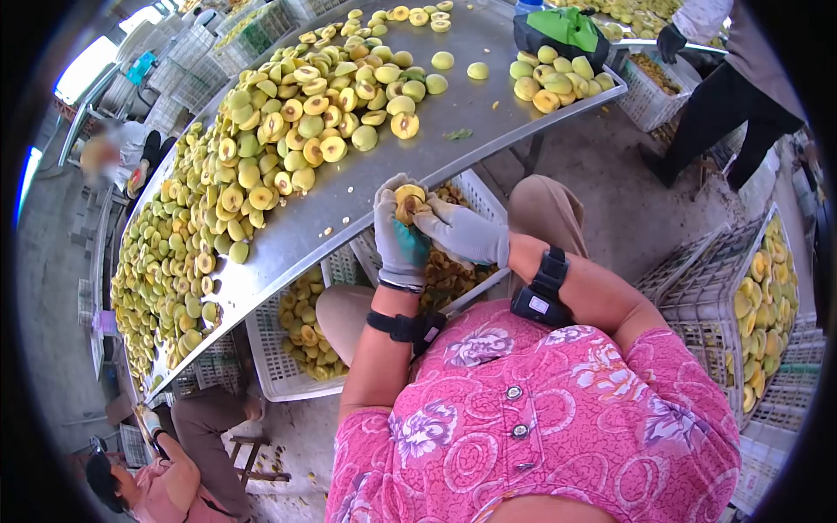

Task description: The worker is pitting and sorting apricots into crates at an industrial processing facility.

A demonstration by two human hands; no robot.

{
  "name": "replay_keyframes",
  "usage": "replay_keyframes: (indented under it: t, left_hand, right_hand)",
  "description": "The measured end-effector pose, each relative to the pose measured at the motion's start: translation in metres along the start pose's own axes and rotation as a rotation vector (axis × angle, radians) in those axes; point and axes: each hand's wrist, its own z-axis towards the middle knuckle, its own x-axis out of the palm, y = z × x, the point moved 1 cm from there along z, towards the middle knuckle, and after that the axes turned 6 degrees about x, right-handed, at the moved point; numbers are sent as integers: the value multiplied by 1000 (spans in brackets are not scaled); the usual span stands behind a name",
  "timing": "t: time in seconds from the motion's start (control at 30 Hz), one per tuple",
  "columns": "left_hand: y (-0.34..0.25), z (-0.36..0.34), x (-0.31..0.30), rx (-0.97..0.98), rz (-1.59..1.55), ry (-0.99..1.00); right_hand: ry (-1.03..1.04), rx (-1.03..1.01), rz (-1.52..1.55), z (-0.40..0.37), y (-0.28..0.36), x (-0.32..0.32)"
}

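Note:
My left hand [399, 240], in a grey glove with a teal palm, is closed around a peach half [409, 199], its cut side with a brownish hollow turned up. The gloved fingers of my right hand [466, 231] are pressed together at the fruit's right edge. Whether a small tool sits in them is hidden. Both hands are held just off the metal table's [323, 231] near edge. Below them a white crate [478, 190] holds brown pits and scraps. A large pile of halved peaches [296, 131] covers much of the table.
A second crate [270, 375] with peach halves stands left of my knees. Stacked crates [697, 296] of fruit are at my right. More fruit [558, 80] lies by a green-and-black bag [562, 35]. Co-workers are at the lower left [166, 471], far left and upper right [741, 96].

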Motion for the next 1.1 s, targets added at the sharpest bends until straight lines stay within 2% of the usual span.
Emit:
replay_keyframes:
  t: [0.03, 0.1, 0.13, 0.2, 0.33, 0.4, 0.5, 0.63, 0.7, 0.83, 0.9, 1.03, 1.1]
  left_hand:
    - [1, 1, -1, -1, 2, -3]
    - [3, 4, -3, 28, 12, -11]
    - [-1, 2, 2, 27, 13, -12]
    - [-10, -1, 9, -97, -28, -96]
    - [-11, -1, 5, -111, 59, -36]
    - [-11, -1, 6, -16, 294, -99]
    - [-15, -5, 10, -121, 187, -85]
    - [-17, -9, 10, -51, 358, -33]
    - [-18, -11, 12, -92, 331, 27]
    - [-19, -12, 1, -70, 367, 128]
    - [-20, -13, 0, -96, 345, 188]
    - [-23, -15, -2, -151, 314, 220]
    - [-17, -15, -6, -349, -62, 155]
  right_hand:
    - [2, 2, 3, 0, 20, -5]
    - [263, 537, 124, -2, 55, -18]
    - [264, 538, 125, -3, 62, -21]
    - [439, 695, 143, -3, 66, -24]
    - [469, 718, 236, -9, 50, -16]
    - [485, 732, 359, -10, 49, -16]
    - [572, 779, 412, -11, 53, -21]
    - [571, 822, 369, -15, 55, -19]
    - [622, 982, 619, -18, 51, -18]
    - [747, 1084, 861, -21, 51, -22]
    - [852, 1028, 1062, -23, 46, -21]
    - [919, 1010, 1245, -27, 36, -16]
    - [952, 1047, 1432, -28, 33, -12]
